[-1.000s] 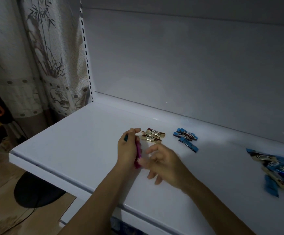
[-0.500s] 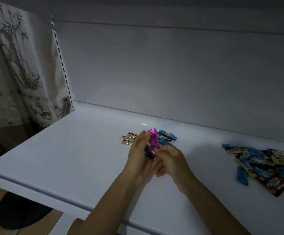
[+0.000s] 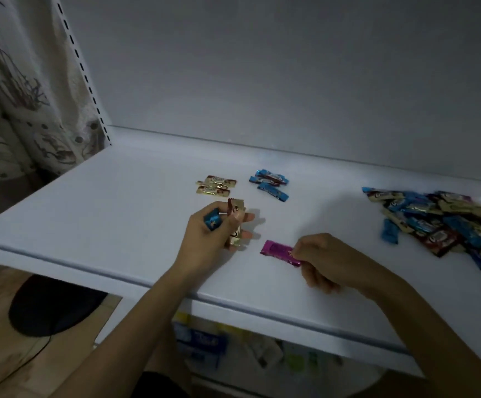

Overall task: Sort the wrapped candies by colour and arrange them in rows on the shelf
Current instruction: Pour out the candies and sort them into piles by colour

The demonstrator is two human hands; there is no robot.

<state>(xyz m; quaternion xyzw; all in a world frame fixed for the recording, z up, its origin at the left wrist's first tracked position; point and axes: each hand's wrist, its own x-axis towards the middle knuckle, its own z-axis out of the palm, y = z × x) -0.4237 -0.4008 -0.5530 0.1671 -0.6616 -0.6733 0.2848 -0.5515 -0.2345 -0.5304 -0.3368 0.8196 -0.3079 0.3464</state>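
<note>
R hand (image 3: pixel 324 261) pinches a magenta foil-wrapped candy (image 3: pixel 279 252) low over the white shelf (image 3: pixel 113 202); L hand (image 3: pixel 210 234) grips blue (image 3: pixel 213 221) & gold candies (image 3: pixel 235 225). Risk: crowded L grip drops one, mixing colours.

The hands are parting; the right hand (image 3: pixel 328 259) is drawing away from the left hand (image 3: pixel 207 242), pinching the pink candy (image 3: pixel 279 250) by one end; that candy, upright between both hands half a second ago, is now lying low, seemingly touching the shelf (image 3: pixel 113 214); the left hand is keeping a blue candy (image 3: pixel 213 221) and a gold-brown candy (image 3: pixel 236 214), now showing plainly.
</note>
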